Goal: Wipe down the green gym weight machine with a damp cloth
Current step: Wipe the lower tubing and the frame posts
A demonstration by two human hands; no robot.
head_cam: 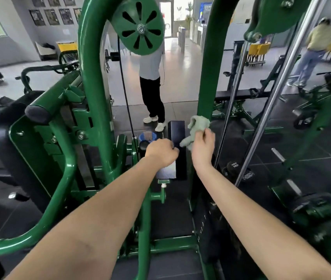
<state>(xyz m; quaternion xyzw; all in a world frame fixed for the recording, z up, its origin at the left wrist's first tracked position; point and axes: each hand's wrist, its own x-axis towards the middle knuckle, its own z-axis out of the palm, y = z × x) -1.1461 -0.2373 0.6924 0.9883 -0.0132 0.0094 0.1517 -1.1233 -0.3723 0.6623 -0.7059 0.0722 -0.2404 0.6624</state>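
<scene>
The gym had a glossy grey floor [180,63] behind the glossy green tubular steel weight machine [91,77]. My right hand [204,144] pinched the crumpled pale-green cloth [195,128] beside the right upright; my left hand [161,151] curled loosely, seemingly empty. I judged the limp cloth might snag the black cable [125,91].

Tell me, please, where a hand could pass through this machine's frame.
The widest gap lies between the left green upright and right green upright, below the pulley wheel. Lower down it is crowded: the left hand, right hand gripping the cloth, black pad.
</scene>
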